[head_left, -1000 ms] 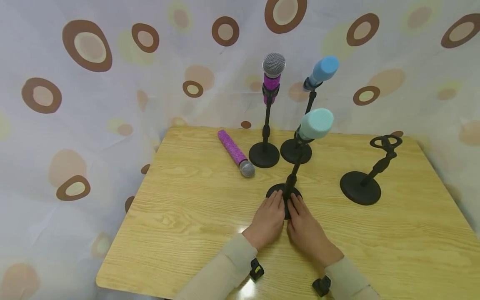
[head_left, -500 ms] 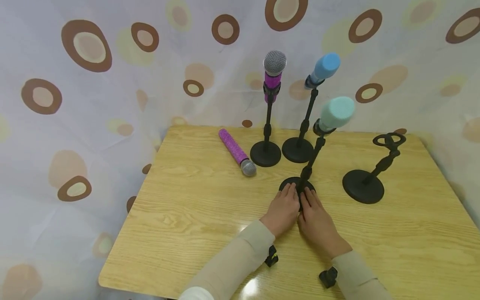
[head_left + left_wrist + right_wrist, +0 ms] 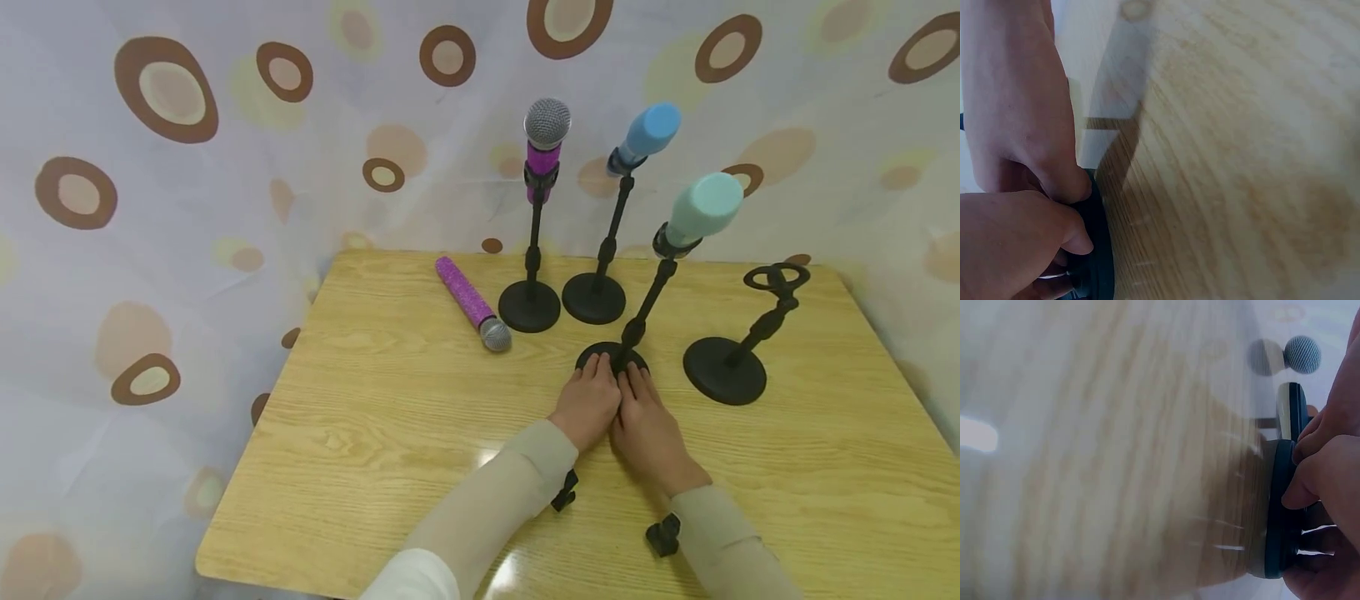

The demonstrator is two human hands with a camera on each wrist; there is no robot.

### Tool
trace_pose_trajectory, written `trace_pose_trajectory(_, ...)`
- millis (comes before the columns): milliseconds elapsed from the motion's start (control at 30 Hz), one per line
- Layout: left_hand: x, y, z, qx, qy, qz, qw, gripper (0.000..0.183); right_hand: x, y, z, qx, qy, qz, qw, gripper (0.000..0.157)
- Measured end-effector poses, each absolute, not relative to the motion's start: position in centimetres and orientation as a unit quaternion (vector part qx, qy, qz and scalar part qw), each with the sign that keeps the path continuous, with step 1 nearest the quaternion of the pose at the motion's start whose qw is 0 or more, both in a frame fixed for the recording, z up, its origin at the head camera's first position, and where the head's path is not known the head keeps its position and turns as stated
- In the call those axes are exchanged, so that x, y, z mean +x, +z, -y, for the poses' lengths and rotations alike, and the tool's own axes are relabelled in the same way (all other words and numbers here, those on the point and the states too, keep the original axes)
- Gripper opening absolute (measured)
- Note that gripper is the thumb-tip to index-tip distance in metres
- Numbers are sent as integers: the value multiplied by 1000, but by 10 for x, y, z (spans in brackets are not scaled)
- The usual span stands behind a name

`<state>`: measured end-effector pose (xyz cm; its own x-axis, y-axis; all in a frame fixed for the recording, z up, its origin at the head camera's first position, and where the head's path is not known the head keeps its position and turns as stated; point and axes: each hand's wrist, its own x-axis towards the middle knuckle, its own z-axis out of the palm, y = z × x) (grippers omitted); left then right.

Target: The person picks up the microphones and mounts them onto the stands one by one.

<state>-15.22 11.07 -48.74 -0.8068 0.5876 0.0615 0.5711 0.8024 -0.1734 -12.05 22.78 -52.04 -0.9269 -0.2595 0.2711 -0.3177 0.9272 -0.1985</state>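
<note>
In the head view, a mint-green microphone (image 3: pixel 703 208) sits in the clip of a black desk microphone stand (image 3: pixel 643 321). Its pole leans to the right. My left hand (image 3: pixel 591 407) and right hand (image 3: pixel 651 437) lie side by side at the stand's round base (image 3: pixel 589 353), fingers on top of its near part. Thumbs press the base's edge in the left wrist view, where the rim (image 3: pixel 1104 265) is partly covered. From the right wrist, the base's rim (image 3: pixel 1277 515) shows on the wood, with the right hand gripping it.
Behind stand a purple microphone (image 3: pixel 544 158) and a blue microphone (image 3: pixel 647 137), each on a stand. A glittery purple microphone (image 3: pixel 467 293) lies left of them on the wooden table (image 3: pixel 360 433). At right is another stand (image 3: pixel 723 371) with its holder unfilled.
Both hands have slid the stand with the mint-green microphone to the right and farther back over the table. The other microphones and the stand at right have stayed put.
</note>
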Motion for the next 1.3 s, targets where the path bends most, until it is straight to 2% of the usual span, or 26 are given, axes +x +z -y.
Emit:
trace_pose_trajectory(167, -159, -485, -121, -303, 88, 947, 55, 34, -127, -520, -235, 148, 108, 976, 117, 51)
trace_pose_trajectory(467, -177, -487, -140, -298, 87, 949, 51, 33, -137, -520, -248, 130, 105, 975, 145, 49)
trace_pose_trajectory(933, -208, -482, -160, -306, 81, 948, -5, 33, -165, -517, -264, 150, 49, 976, 149, 51)
trace_pose_trajectory(1167, -222, -483, -169, -318, 102, 941, -50, 43, -176, -515, -268, 120, 48, 988, 89, 55)
trace_pose_trajectory(1300, -230, -488, -173, -330, 81, 939, -51, 42, -180, -511, -270, 96, 44, 993, 60, 59)
